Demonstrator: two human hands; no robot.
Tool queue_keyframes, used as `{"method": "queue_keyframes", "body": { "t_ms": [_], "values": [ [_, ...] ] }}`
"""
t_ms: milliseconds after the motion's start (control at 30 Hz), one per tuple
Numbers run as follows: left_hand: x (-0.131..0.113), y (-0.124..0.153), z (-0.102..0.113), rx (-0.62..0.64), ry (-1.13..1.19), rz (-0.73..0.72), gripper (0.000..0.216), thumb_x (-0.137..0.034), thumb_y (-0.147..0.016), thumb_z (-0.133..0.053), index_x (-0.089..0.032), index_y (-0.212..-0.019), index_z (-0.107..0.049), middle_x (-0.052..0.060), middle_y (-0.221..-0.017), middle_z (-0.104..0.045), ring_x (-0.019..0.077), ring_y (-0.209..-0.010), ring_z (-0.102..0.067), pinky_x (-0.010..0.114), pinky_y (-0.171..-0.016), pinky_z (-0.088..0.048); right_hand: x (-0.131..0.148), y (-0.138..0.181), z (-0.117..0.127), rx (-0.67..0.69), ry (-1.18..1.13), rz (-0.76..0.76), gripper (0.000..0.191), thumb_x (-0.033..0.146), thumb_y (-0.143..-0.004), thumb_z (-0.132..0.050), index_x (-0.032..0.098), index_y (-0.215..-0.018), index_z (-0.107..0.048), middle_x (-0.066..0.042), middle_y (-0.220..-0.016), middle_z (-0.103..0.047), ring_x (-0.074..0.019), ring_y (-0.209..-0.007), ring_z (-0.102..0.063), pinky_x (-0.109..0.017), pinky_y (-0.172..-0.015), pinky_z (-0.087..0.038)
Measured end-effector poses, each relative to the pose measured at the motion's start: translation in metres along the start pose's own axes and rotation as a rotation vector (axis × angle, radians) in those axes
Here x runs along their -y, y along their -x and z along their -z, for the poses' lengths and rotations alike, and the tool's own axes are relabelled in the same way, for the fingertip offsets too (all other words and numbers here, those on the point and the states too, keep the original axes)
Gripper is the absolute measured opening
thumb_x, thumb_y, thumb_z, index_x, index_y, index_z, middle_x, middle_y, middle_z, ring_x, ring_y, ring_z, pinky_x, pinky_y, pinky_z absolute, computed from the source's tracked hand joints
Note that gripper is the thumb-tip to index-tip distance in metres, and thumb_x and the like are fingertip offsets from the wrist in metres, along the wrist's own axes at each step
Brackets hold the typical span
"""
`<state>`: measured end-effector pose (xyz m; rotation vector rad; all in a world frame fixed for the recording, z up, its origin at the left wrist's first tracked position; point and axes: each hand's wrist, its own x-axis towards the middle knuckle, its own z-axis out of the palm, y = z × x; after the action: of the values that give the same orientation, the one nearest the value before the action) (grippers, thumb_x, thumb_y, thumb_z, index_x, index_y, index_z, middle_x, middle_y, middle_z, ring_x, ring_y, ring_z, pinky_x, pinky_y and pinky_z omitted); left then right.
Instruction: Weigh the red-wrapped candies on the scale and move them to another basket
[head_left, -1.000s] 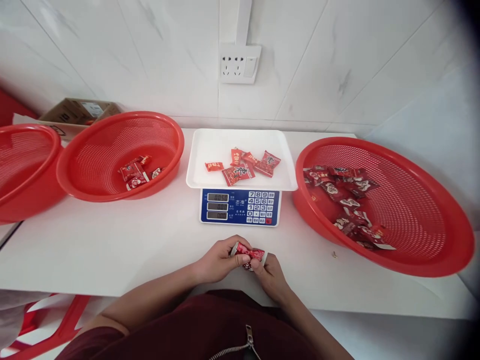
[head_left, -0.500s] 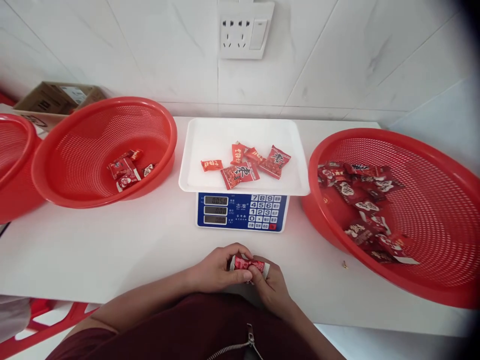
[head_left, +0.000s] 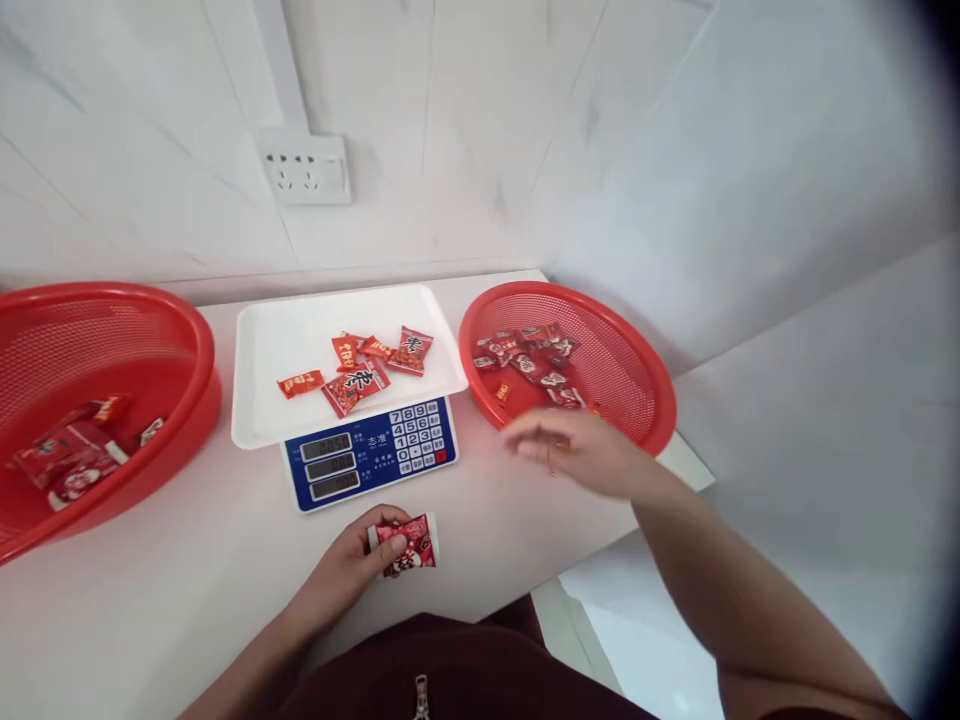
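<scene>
My left hand (head_left: pixel 367 550) is closed around a small red snack packet (head_left: pixel 414 545) with white crimped ends, in front of the scale. My right hand (head_left: pixel 574 450) hovers at the near rim of the right red basket (head_left: pixel 660 400), slightly blurred, fingers stretched out and nothing visible in them. Several red and dark packets (head_left: pixel 529 365) lie inside that basket. On the white weighing tray (head_left: pixel 277 335) are several red-orange wrapped pieces (head_left: pixel 301 383) and larger red packets (head_left: pixel 356 388). Below the tray shows the scale's blue panel (head_left: pixel 375 450) with keys and displays.
Another red basket (head_left: pixel 199 350) with a few packets (head_left: pixel 71 455) stands at the left, cut off by the frame. A wall socket (head_left: pixel 306 170) is mounted above the white table (head_left: pixel 247 560). The table's right edge ends just past the right basket.
The view has swung right. My right hand has let go of the snack packet and moved right to the basket; my left hand alone keeps the packet.
</scene>
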<state>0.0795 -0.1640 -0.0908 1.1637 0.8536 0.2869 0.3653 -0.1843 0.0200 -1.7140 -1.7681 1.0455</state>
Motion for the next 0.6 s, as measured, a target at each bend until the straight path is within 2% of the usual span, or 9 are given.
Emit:
{"method": "queue_keyframes", "body": {
  "t_ms": [33, 100, 167, 200, 300, 367, 467, 533, 600],
  "values": [
    [-0.001, 0.0, -0.001, 0.007, -0.017, -0.01, 0.034, -0.047, -0.078, -0.057, -0.018, -0.095, -0.056, 0.0, -0.077, -0.057, 0.0129, -0.065, -0.048, 0.024, -0.064, -0.04, -0.004, -0.009, 0.015, -0.095, 0.114, -0.021, 0.024, 0.036, -0.085, -0.049, 0.025, -0.099, -0.064, -0.003, -0.101, -0.066, -0.0192, -0.091, -0.061, -0.031, -0.076, -0.047],
    [-0.002, 0.001, -0.002, 0.014, -0.038, -0.026, 0.035, -0.047, -0.077, -0.058, -0.018, -0.096, -0.056, 0.001, -0.08, -0.057, 0.0138, -0.068, -0.049, 0.024, -0.066, -0.04, -0.017, -0.035, 0.036, -0.144, 0.343, -0.084, 0.027, 0.032, -0.087, -0.046, 0.025, -0.11, -0.06, -0.004, -0.113, -0.062, -0.0217, -0.1, -0.058, -0.034, -0.085, -0.044],
    [-0.003, 0.002, -0.003, 0.015, -0.034, -0.034, 0.036, -0.048, -0.077, -0.059, -0.018, -0.097, -0.056, 0.001, -0.08, -0.058, 0.0139, -0.068, -0.049, 0.025, -0.067, -0.04, -0.034, -0.066, 0.044, 0.008, 0.593, -0.144, 0.034, 0.025, -0.085, -0.051, 0.023, -0.119, -0.055, -0.008, -0.125, -0.054, -0.0258, -0.112, -0.051, -0.036, -0.093, -0.039],
    [-0.004, 0.002, -0.003, 0.013, -0.029, -0.038, 0.037, -0.049, -0.076, -0.058, -0.018, -0.097, -0.056, 0.001, -0.08, -0.058, 0.0137, -0.068, -0.049, 0.025, -0.067, -0.04, -0.042, -0.08, 0.044, 0.048, 0.629, -0.157, 0.041, 0.02, -0.08, -0.058, 0.021, -0.121, -0.054, -0.01, -0.13, -0.049, -0.0287, -0.117, -0.047, -0.036, -0.096, -0.037],
    [-0.005, 0.001, -0.003, -0.01, -0.038, -0.056, 0.042, -0.053, -0.074, -0.059, -0.018, -0.096, -0.056, 0.0, -0.078, -0.058, 0.0135, -0.065, -0.049, 0.025, -0.066, -0.04, -0.058, -0.114, 0.037, 0.082, 0.679, -0.161, 0.064, 0.016, -0.071, -0.067, 0.022, -0.131, -0.044, -0.013, -0.144, -0.031, -0.0327, -0.121, -0.043, -0.036, -0.095, -0.038],
    [-0.004, 0.0, -0.002, -0.033, -0.054, -0.081, 0.044, -0.055, -0.073, -0.059, -0.018, -0.096, -0.056, 0.0, -0.078, -0.058, 0.0138, -0.066, -0.049, 0.025, -0.066, -0.039, -0.062, -0.126, 0.033, 0.104, 0.694, -0.155, 0.068, 0.016, -0.069, -0.067, 0.024, -0.132, -0.043, -0.011, -0.146, -0.027, -0.033, -0.119, -0.045, -0.036, -0.092, -0.041],
    [-0.002, 0.0, -0.001, -0.042, -0.064, -0.102, 0.044, -0.056, -0.073, -0.058, -0.018, -0.096, -0.056, 0.0, -0.079, -0.058, 0.014, -0.067, -0.049, 0.025, -0.067, -0.039, -0.064, -0.127, 0.037, 0.16, 0.689, -0.144, 0.05, 0.011, -0.069, -0.063, 0.023, -0.117, -0.057, -0.009, -0.135, -0.045, -0.0283, -0.107, -0.055, -0.03, -0.084, -0.045],
    [0.0, 0.0, -0.001, -0.028, -0.07, -0.097, 0.043, -0.055, -0.074, -0.058, -0.019, -0.097, -0.056, 0.0, -0.08, -0.058, 0.014, -0.067, -0.049, 0.026, -0.067, -0.04, -0.065, -0.119, 0.047, 0.215, 0.662, -0.15, 0.034, 0.006, -0.069, -0.059, 0.021, -0.098, -0.067, -0.006, -0.113, -0.062, -0.0233, -0.095, -0.061, -0.026, -0.077, -0.047],
    [0.001, 0.0, -0.002, -0.01, -0.081, -0.089, 0.042, -0.054, -0.074, -0.058, -0.019, -0.098, -0.055, 0.0, -0.08, -0.058, 0.014, -0.068, -0.05, 0.026, -0.067, -0.04, -0.068, -0.107, 0.059, 0.254, 0.631, -0.174, 0.026, 0.004, -0.07, -0.056, 0.021, -0.086, -0.068, -0.003, -0.095, -0.069, -0.0199, -0.085, -0.064, -0.023, -0.069, -0.048]
  ]
}}
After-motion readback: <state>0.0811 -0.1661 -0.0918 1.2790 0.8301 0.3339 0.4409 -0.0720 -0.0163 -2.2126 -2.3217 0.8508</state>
